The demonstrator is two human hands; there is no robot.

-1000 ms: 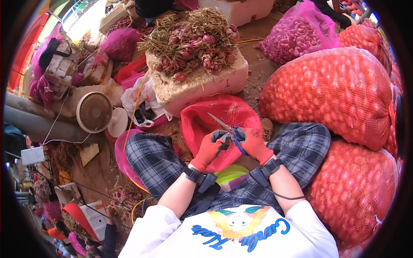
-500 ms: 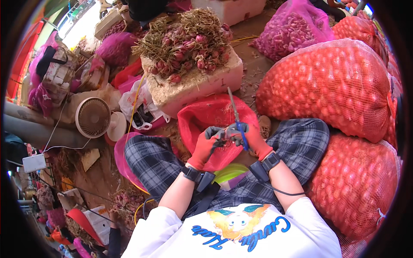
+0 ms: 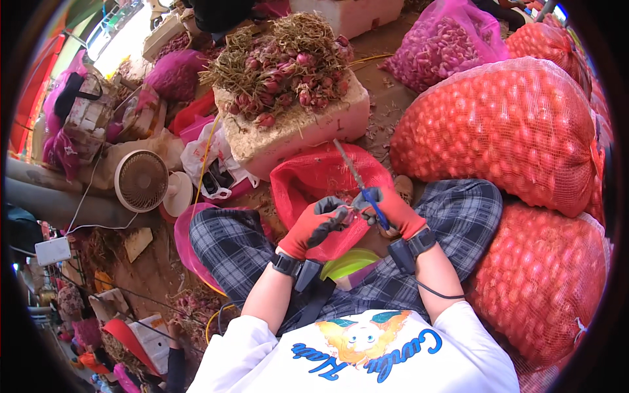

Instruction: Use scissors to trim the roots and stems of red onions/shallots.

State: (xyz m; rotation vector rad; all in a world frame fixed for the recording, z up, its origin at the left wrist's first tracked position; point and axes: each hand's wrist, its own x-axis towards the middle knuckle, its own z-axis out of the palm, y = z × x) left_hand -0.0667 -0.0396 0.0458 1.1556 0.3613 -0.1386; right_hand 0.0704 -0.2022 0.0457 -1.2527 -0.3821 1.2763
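Observation:
My right hand [image 3: 395, 211], in a red and grey work glove, is closed around blue-handled scissors [image 3: 349, 164]. Their long blades point up and to the left, over the red mesh bag [image 3: 295, 180]. My left hand [image 3: 312, 226], gloved the same way, pinches a small pinkish shallot [image 3: 346, 211], mostly hidden by the fingers. Both hands are close together above the bag, which lies open between my crossed legs. Just beyond it, a heap of shallots with dry stalks [image 3: 282, 75] rests on a white foam box [image 3: 308, 134].
Large red mesh sacks of shallots [image 3: 491, 131] crowd my right side. A pink bag of shallots [image 3: 452, 49] stands at the far right. On the left are a small fan [image 3: 141, 180] and a white plastic bag [image 3: 219, 160]. A green bowl [image 3: 350, 262] sits near my lap.
My hands have drawn slightly apart, the right one moving a little to the right. The scissors have tilted further left, and the left fingertips show more plainly.

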